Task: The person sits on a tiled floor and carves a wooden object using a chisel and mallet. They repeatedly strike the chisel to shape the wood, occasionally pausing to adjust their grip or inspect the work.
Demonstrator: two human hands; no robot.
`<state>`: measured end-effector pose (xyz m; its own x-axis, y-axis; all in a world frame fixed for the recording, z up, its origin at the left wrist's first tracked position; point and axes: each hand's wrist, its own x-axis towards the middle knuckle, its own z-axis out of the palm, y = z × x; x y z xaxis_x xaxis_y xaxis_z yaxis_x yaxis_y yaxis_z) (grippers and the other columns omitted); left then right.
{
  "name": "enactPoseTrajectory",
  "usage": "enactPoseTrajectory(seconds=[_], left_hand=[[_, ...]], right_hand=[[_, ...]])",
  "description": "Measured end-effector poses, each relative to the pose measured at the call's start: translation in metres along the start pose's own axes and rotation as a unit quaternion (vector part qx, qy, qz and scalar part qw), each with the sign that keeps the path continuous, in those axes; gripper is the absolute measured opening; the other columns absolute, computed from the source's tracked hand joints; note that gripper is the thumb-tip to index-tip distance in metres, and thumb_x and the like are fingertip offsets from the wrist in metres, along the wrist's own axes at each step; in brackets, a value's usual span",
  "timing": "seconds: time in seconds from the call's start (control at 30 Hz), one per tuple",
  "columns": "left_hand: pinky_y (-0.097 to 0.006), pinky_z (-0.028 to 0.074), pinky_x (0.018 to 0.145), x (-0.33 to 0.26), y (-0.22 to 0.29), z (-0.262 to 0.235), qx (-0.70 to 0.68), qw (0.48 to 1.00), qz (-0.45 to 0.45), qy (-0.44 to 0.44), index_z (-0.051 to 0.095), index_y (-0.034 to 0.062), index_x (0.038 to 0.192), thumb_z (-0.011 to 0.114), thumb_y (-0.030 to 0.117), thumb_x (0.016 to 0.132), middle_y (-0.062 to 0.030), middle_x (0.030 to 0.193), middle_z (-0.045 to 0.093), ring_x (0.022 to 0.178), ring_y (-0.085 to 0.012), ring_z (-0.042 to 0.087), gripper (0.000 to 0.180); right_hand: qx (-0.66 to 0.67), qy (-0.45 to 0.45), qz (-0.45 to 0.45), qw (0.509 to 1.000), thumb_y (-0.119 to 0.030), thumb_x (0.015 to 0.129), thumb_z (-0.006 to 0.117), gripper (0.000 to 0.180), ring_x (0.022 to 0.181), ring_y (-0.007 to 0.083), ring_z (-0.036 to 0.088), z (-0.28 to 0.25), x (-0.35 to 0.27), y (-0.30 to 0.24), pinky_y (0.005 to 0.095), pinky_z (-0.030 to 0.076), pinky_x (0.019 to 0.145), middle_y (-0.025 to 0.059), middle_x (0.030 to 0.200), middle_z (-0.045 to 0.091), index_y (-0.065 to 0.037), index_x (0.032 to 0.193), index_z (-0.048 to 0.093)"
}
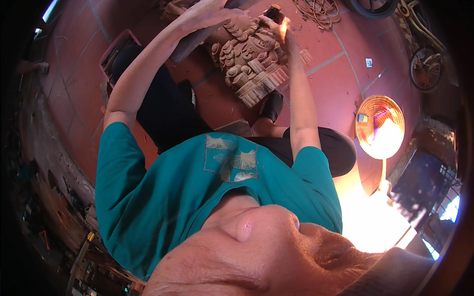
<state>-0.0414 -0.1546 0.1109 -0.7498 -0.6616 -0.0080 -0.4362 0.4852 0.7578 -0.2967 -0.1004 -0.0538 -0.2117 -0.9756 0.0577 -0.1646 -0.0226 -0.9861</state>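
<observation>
A carved wooden piece (247,64), thick with rounded reliefs, leans between my legs above the tiled floor. At its far left end lies my left hand (215,12), fingers stretched out toward the carving; the top edge of the picture cuts part of it off. A long grey slab (190,47) passes beneath my left forearm. My right hand (277,28) is closed round a short dark object (273,14) with a tan end, at the carving's far right side. Its exact kind does not show. Bright light falls on that hand's knuckles.
A round ribbed golden dish (380,126) glares on a pale stand at the right. Coiled cord (318,12) lies on the red tiles at the far side. Wheels (427,66) stand at the far right. A red-framed seat (123,39) is beside my left leg.
</observation>
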Motion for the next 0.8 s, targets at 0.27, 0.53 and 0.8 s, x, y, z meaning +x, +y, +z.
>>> enactPoseTrajectory(seconds=[0.27, 0.53, 0.8], left_hand=[[-0.044, 0.039, 0.111, -0.005, 0.008, 0.004, -0.025, 0.998, 0.047, 0.022, 0.027, 0.0046, 0.157, 0.070, 0.037, 0.090, -0.0286, 0.140, 0.055, 0.133, -0.0395, 0.052, 0.086], [-0.045, 0.056, 0.072, 0.002, -0.041, 0.033, 0.072, 0.974, 0.151, 0.151, 0.045, 0.0093, 0.142, 0.075, 0.034, 0.084, -0.0180, 0.091, 0.070, 0.082, -0.0341, 0.072, 0.069], [-0.046, 0.047, 0.100, -0.002, -0.004, 0.021, 0.001, 0.997, 0.082, 0.012, 0.037, 0.0081, 0.150, 0.074, 0.042, 0.083, -0.0251, 0.120, 0.066, 0.118, -0.0407, 0.062, 0.084]], right_hand=[[0.041, -0.038, 0.004, 0.998, -0.018, 0.086, 0.081, 0.034, 0.084, 0.0146, 0.070, 0.009, 0.003, -0.001, 0.0301, 0.061, 0.069, 0.0069, 0.095, 0.072, 0.001, 0.111, 0.067], [-0.049, -0.065, 0.006, 0.997, -0.018, 0.087, 0.082, 0.038, 0.087, 0.0124, 0.066, 0.022, 0.007, 0.000, 0.0285, 0.055, 0.076, 0.0034, 0.095, 0.069, -0.001, 0.116, 0.064], [-0.004, -0.135, -0.045, 0.990, -0.004, 0.093, 0.071, 0.039, 0.110, 0.0147, 0.063, -0.013, 0.023, 0.056, 0.0324, 0.053, 0.094, 0.0071, 0.124, 0.067, -0.002, 0.130, 0.060]])
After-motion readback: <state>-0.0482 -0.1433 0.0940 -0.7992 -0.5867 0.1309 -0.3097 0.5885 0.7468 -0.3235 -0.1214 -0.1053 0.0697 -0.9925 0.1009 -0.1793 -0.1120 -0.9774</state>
